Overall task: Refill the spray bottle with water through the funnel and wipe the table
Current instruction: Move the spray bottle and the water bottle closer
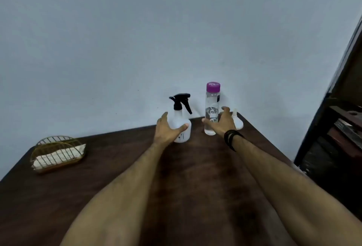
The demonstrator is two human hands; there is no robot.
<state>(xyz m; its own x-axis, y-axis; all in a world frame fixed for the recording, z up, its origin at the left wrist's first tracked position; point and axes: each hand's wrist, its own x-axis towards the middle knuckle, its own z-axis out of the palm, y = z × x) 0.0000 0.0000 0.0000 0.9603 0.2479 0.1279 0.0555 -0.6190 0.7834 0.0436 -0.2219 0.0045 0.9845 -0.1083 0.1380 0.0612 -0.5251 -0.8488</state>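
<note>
Dark brown wood makes up the table (pixel 121 167), and both bare forearms stretch far across it toward the back edge by the pale wall (pixel 137 40). The left hand (pixel 166 131) is opened into a wide C, thumb on the right side and fingers curving round the left side of the white spray bottle (pixel 181 126); thumb and fingers look to be touching the body, though whether they are pressing it firmly is hard to tell. The spray bottle stands upright, long axis vertical, its black trigger head (pixel 181 101) on top, with the lever hanging down to the right. The right hand (pixel 221 122), a dark band (pixel 231 138) round its wrist, is likewise spread, thumb reaching to the front of the clear water bottle (pixel 212 112) and fingers going round its right side, seemingly at or just short of contact. That bottle stands upright too, purple cap (pixel 213 86) uppermost, just to the right of the sprayer. A white funnel (pixel 237 121) sits behind the right hand, partly hidden, spout upward. Well apart at the left, a gold wire basket (pixel 56 153) holds folded cloths (pixel 58 156).
</note>
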